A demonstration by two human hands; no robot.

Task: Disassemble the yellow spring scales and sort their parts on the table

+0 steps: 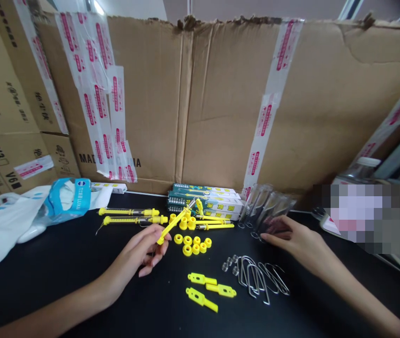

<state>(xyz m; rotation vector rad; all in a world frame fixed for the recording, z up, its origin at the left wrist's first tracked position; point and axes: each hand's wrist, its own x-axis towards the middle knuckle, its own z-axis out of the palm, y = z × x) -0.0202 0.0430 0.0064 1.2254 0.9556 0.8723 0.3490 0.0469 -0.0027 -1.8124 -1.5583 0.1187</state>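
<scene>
My left hand is shut on a yellow plastic rod with a metal tip, which tilts up and away over the table. Two yellow-handled tools with metal shafts lie beyond that hand, and a third lies to its right. Several yellow plastic rings are scattered between my hands. Closer to me lie several flat yellow plastic pieces. My right hand rests at the foot of a group of clear plastic tubes, with its fingers extended. Bent steel wire hooks and small coil springs lie just below it.
The black tabletop is backed by a taped cardboard wall. Printed boxes stand at the back centre. A white plastic bag with a blue package lies at the left. A blurred object and a bottle stand at the right.
</scene>
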